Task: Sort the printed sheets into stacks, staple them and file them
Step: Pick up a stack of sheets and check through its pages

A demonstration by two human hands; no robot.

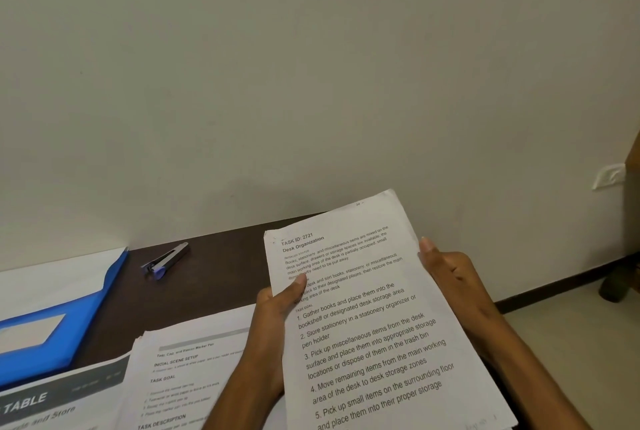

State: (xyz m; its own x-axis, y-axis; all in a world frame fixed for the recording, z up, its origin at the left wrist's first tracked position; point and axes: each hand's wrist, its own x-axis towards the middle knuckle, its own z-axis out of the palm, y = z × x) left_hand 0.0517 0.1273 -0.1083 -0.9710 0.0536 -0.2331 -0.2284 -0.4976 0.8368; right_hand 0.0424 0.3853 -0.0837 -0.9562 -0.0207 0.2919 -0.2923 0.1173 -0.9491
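Observation:
I hold a printed sheet headed "Desk Organization" (377, 322) up over the dark desk (214, 277), tilted to the right. My left hand (273, 315) grips its left edge, thumb pressed on the text. My right hand (453, 277) holds the right edge from behind, fingertips showing at the margin. Whether more sheets lie under the top one I cannot tell. Two stacks of printed sheets lie on the desk: one at the middle (187, 381) and one at the lower left headed "TABLE" (52, 402). A small stapler (166, 260) lies near the desk's back edge.
A blue file folder (69, 318) lies open at the left with a white sheet on it. A plain wall rises behind the desk. To the right the desk ends; floor, a wall socket (609, 176) and a furniture leg (616, 284) show there.

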